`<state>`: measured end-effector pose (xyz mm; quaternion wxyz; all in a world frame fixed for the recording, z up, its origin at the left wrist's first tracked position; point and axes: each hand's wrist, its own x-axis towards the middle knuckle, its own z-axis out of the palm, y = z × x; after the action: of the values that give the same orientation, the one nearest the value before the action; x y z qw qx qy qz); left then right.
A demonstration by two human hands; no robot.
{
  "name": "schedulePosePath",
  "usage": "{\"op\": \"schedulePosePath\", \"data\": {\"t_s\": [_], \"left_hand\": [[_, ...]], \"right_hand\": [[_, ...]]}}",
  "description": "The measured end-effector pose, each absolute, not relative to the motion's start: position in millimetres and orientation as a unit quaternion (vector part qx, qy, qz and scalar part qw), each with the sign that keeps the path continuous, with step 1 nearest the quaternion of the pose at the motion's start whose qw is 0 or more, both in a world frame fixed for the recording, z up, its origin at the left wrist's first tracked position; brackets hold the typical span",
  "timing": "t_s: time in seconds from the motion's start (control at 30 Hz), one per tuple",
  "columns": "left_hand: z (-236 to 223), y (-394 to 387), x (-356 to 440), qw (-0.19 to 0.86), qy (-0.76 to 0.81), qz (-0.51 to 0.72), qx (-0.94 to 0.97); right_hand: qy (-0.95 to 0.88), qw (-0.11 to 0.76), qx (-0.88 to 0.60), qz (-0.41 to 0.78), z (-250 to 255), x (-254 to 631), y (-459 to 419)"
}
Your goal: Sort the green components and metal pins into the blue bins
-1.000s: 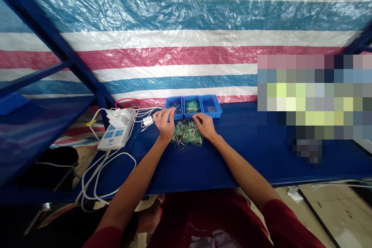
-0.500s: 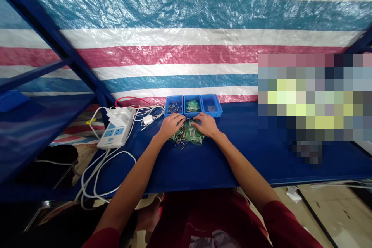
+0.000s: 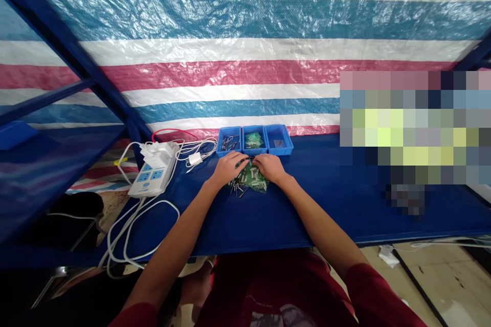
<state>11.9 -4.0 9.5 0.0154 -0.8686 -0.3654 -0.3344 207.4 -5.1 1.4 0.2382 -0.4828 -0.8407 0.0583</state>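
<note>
My left hand [image 3: 230, 167] is closed at the left of a pile of small metal pins [image 3: 238, 184] and green plastic bags [image 3: 255, 180] on the blue table. A thin dark piece shows by its fingertips, too small to name. Opposite it, my right hand [image 3: 270, 167] pinches with thumb and fingers above the bags; what is between them is hidden. The fingertips of both hands come close together. Behind them stand three blue trays: the left tray [image 3: 219, 149] holds metal pins, the middle tray [image 3: 254, 152] a green bag, the right tray [image 3: 286, 150] a small clear packet.
A white power strip [image 3: 153, 179] with plugs stands on the left, with white cables [image 3: 130, 235] looping over the table edge. A white adapter [image 3: 195, 158] lies near the left tray. Striped sheeting [image 3: 245, 71] hangs behind the table. At the right, an area is pixelated.
My left hand has come down from the left tray to the pile, beside my right hand. My right hand has stayed near the pile, its fingers opening a little, then closing.
</note>
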Motion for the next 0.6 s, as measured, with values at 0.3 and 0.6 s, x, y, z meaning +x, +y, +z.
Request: {"op": "schedulePosePath", "data": {"t_s": [0.3, 0.6], "left_hand": [[6.1, -3.7, 16.7, -0.049, -0.349, -0.393, -0.850], [14.6, -11.4, 23.4, -0.158, -0.420, -0.497, -0.743]], "right_hand": [[-0.793, 0.419, -0.435, 0.082, 4.9, 208.3, -9.7], [-0.735, 0.467, -0.432, 0.235, 12.2, 204.2, -13.6]]}}
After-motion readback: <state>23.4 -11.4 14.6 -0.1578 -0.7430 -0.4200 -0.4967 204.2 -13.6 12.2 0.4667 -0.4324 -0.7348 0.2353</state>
